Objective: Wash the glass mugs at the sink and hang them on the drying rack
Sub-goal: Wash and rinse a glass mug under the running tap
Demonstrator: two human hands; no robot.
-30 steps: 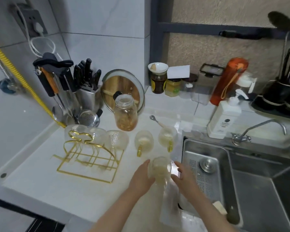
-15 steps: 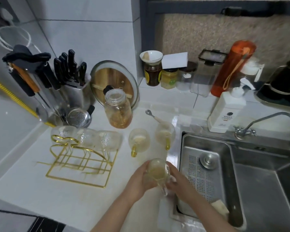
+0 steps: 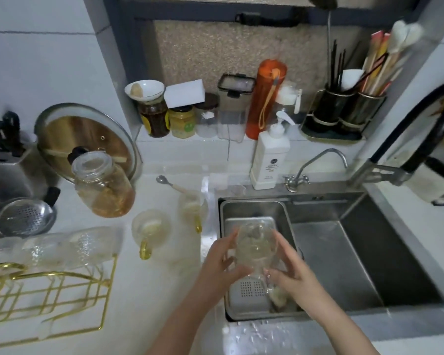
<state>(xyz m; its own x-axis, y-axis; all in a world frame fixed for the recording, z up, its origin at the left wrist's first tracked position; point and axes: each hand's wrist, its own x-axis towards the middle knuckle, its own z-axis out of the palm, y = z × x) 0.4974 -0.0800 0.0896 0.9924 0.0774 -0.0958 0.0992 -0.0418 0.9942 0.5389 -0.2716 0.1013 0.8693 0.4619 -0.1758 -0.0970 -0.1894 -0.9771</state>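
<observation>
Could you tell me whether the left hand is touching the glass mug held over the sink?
Touching: the head view shows the left hand with fingers wrapped against the glass mug.

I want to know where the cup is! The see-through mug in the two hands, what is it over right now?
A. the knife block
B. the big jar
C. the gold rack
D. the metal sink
D: both the left hand and the right hand hold the glass mug above the perforated tray in the sink, right of the counter edge.

Left hand [image 3: 222, 260] and right hand [image 3: 291, 271] both curled in a grip.
</observation>
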